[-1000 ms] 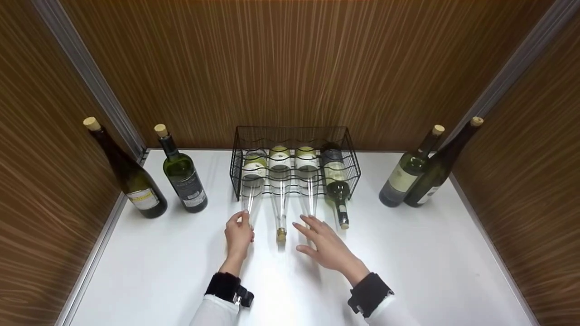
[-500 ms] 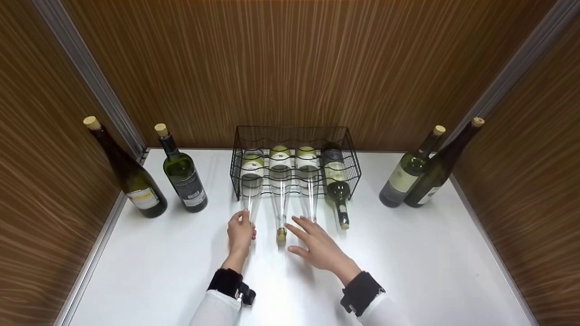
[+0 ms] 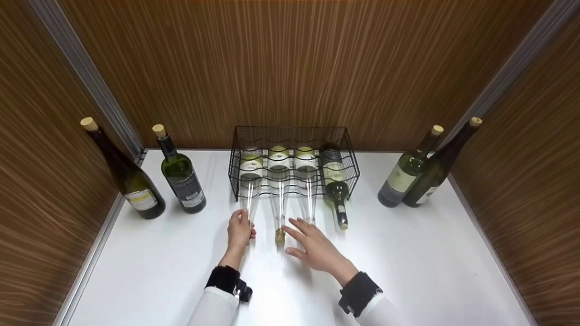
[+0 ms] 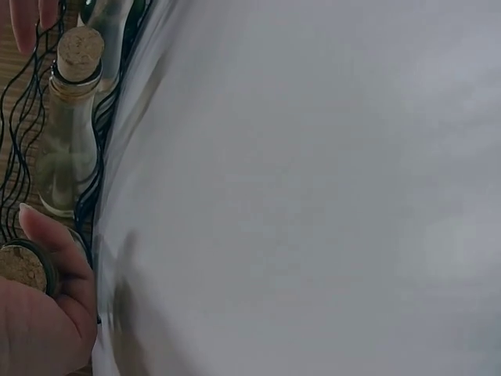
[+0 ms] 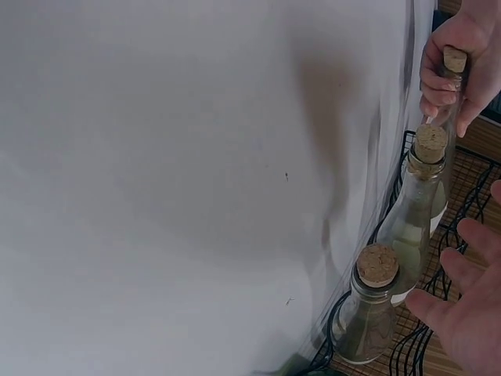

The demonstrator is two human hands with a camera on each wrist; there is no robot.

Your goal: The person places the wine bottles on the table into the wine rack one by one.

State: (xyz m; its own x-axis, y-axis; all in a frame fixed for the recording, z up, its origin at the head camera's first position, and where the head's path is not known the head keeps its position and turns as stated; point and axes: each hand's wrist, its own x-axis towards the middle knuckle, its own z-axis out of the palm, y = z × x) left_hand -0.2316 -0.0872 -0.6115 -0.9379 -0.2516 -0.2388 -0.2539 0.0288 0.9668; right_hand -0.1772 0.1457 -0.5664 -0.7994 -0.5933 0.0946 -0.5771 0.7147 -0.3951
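My left hand (image 3: 239, 231) grips the neck of the leftmost clear wine bottle (image 3: 251, 174), which lies in a black wire rack (image 3: 292, 127). In the left wrist view, thumb and fingers wrap round just below its cork (image 4: 23, 266). My right hand (image 3: 317, 249) hovers with fingers spread over the neck end of the third clear bottle (image 3: 305, 162), gripping nothing; its cork end is hidden in the head view. Between the hands lies a second clear bottle (image 3: 279, 162), its cork (image 5: 430, 143) toward me. A green bottle (image 3: 337, 192) fills the rack's right-hand place.
Two corked bottles stand upright at the left: a tall dark one (image 3: 142, 199) and a green one (image 3: 186, 185). At the right, another green bottle (image 3: 401, 179) stands beside a tall dark bottle (image 3: 428, 185). Wood-grain panels (image 3: 290, 63) enclose the white table (image 3: 421, 271) on three sides.
My right hand has moved left, closer to the second bottle's cork. The leftmost bottle's body has shifted slightly left and lies straighter, with my left hand still on its neck.
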